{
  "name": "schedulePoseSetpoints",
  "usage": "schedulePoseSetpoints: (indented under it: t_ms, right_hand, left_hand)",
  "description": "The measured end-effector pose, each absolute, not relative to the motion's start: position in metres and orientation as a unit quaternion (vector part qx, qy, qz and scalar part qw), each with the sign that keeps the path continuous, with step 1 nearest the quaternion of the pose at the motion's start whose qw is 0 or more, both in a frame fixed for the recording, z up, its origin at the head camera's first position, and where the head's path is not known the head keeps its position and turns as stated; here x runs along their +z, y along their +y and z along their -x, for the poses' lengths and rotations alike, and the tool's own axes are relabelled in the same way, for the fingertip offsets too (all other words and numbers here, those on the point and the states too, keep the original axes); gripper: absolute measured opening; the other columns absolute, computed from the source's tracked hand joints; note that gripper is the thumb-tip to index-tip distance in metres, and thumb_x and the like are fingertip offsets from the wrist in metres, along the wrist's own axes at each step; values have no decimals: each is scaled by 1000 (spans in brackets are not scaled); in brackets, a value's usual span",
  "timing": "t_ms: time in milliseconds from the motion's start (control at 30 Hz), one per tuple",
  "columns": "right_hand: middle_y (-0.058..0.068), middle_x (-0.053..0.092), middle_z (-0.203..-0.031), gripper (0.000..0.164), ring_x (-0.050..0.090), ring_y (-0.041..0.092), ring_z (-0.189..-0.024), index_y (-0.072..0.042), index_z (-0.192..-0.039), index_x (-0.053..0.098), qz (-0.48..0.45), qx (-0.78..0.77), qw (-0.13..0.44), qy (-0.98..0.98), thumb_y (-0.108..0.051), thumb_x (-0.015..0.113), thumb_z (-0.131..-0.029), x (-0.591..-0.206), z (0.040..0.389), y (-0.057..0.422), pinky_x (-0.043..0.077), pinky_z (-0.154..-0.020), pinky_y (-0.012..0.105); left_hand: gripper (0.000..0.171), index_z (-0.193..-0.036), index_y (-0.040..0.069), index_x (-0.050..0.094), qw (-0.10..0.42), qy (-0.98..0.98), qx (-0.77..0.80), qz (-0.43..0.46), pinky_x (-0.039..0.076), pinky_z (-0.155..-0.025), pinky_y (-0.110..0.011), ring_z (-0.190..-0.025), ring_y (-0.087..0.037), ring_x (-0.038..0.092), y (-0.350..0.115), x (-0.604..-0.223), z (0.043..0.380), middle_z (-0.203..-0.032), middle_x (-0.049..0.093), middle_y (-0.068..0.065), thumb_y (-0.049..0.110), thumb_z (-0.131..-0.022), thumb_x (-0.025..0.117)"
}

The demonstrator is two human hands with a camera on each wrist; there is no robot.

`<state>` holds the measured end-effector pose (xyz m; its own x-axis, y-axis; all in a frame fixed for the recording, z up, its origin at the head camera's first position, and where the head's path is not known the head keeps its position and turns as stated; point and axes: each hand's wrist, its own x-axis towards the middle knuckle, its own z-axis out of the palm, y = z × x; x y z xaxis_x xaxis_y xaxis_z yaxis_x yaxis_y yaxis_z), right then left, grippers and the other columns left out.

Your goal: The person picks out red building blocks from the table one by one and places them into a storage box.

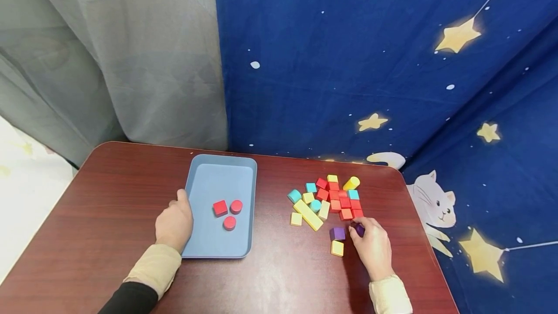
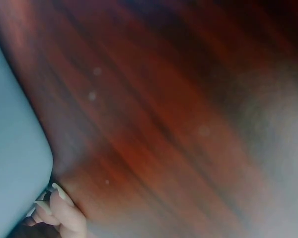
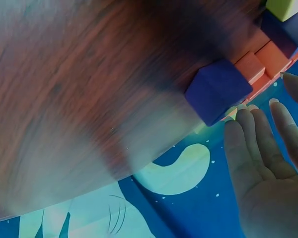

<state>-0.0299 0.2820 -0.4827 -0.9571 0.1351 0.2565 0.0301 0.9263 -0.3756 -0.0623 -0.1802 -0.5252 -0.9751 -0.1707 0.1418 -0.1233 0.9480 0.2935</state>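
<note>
The tray [image 1: 221,176] is gripped by the left hand [image 1: 174,223]; beneath the right hand [image 1: 372,243], fingers extended, the purple block [image 3: 218,91] is best handled without nudging nearby red blocks [image 1: 344,203].

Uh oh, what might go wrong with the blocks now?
The right hand is at a purple block close to the red blocks, so it might bump them apart.

The left hand holds the tray; if that tips, the red pieces inside could slide.
</note>
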Motion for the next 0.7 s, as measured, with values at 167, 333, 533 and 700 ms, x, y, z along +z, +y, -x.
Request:
schedulePoseSetpoints:
  t_ms: [167,333,533,700]
  right_hand:
    - [10,67,-96,27,66,29,-85,-7,-99,71,46,182,146,-971,-14,79,-74,-483,35,288,49,-75,45]
    - [10,66,-94,26,63,26,-80,-7,-98,71,49,175,144,-973,-14,79,-74,-485,41,292,49,-72,43]
    - [9,65,-92,29,56,22,-73,-8,-101,70,63,163,130,-976,-17,79,-75,-489,46,295,46,-66,40]
    - [10,65,-96,29,58,26,-79,-8,-101,71,75,158,135,-975,-18,80,-74,-490,49,294,47,-68,43]
  left_hand:
    - [5,-97,-2,34,89,-983,-143,-75,40,-41,-48,-48,-40,56,-181,-526,63,-63,47,-21,1,-95,30]
    - [5,-95,-3,33,102,-982,-142,-72,38,-39,-47,-44,-38,53,-181,-528,64,-60,45,-20,1,-94,31]
    - [5,-96,-3,33,97,-982,-142,-72,37,-38,-47,-43,-38,52,-181,-529,64,-60,44,-19,1,-94,30]
    - [5,-96,-3,33,94,-983,-142,-71,38,-39,-47,-43,-38,52,-181,-527,63,-60,45,-20,0,-94,29]
